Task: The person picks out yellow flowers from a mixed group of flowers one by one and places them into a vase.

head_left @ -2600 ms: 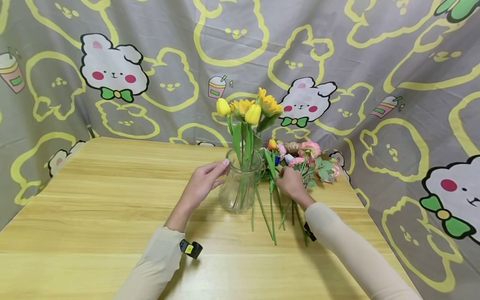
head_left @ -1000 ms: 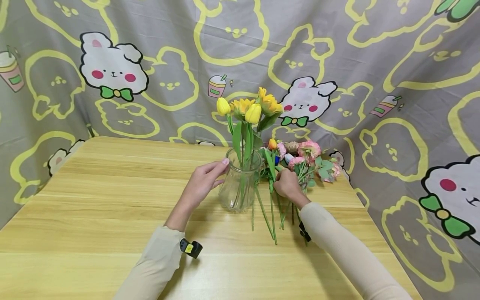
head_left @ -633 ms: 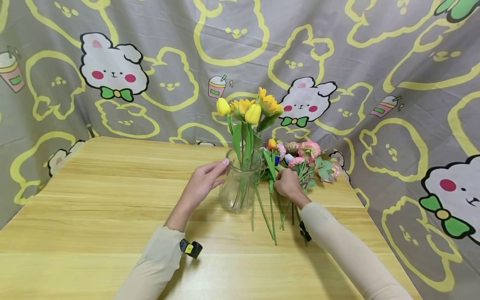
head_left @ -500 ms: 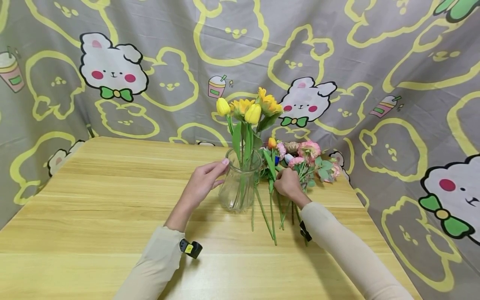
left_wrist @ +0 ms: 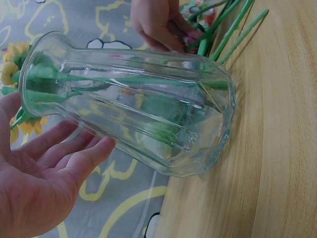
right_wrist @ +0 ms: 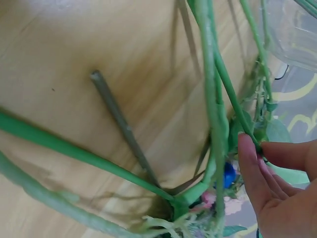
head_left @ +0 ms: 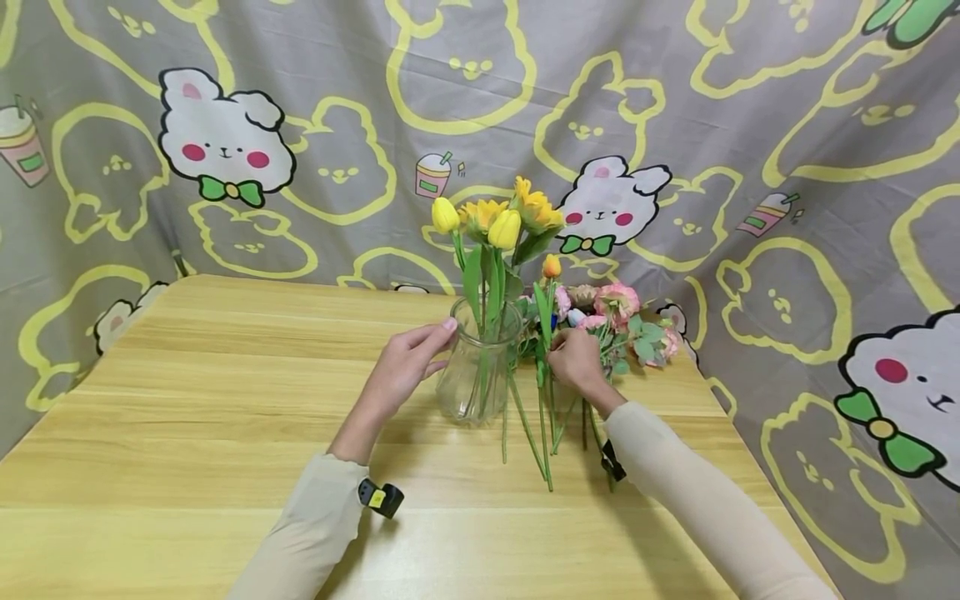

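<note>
A clear glass vase (head_left: 472,387) stands on the table, holding yellow tulips (head_left: 504,230) and yellow sunflowers (head_left: 534,205). My left hand (head_left: 405,367) steadies it from the left, thumb at the rim. In the left wrist view the fingers (left_wrist: 86,158) of that hand lie fairly straight along the glass. Right of the vase, my right hand (head_left: 577,362) pinches the green stem of an orange tulip (head_left: 552,266), whose head stands above the other loose flowers. The right wrist view shows thumb and forefinger meeting on that stem (right_wrist: 233,94).
Pink flowers (head_left: 617,302), a blue bloom (right_wrist: 229,175) and leaves are heaped at the table's back right. Several loose stems (head_left: 544,433) point toward the front beside the vase. A patterned grey curtain (head_left: 337,100) hangs behind the wooden table (head_left: 225,417).
The orange tulip's head has risen slightly and shifted a little right, its stem more upright in my right hand. My left hand and the vase have stayed in place.
</note>
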Demonstrator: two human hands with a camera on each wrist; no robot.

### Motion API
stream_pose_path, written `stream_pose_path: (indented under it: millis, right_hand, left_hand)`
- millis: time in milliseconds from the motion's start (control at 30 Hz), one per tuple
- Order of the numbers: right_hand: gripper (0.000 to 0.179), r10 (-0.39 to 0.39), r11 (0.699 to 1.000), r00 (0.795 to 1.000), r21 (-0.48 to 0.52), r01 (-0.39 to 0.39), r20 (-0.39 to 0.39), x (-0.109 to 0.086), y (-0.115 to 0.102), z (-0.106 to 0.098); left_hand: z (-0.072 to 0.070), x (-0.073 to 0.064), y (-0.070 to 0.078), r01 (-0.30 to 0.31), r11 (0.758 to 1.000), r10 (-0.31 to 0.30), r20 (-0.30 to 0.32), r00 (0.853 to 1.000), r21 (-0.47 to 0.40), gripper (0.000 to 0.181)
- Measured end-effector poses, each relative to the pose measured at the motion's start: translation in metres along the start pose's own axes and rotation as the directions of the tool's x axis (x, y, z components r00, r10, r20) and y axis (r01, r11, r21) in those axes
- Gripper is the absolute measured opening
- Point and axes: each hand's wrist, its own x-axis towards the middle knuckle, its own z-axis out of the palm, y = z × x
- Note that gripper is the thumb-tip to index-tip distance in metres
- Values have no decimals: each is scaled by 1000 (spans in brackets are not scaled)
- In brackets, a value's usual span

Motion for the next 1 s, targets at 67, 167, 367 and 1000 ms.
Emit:
stream_pose_path:
  millis: [67, 167, 367, 1000]
  right_hand:
    - [8, 5, 1000, 1000, 23, -4, -5, -1, -3, -4]
    - [10, -22, 999, 999, 35, 23, -23, -2, -7, -10]
    - [8, -51, 994, 997, 93, 57, -60, -3, -14, -24]
    - [8, -94, 980, 988, 166, 114, -119, -2, -36, -65]
  left_hand:
    - [0, 0, -1, 0, 1000, 0, -1, 1000, 0, 68]
    - [1, 0, -1, -3, 1000, 3, -3, 1000, 4, 69]
    - [0, 0, 0, 0, 1000, 0, -7, 1000, 12, 70]
    - [0, -2, 1, 1, 1000, -1, 0, 1000, 6, 71]
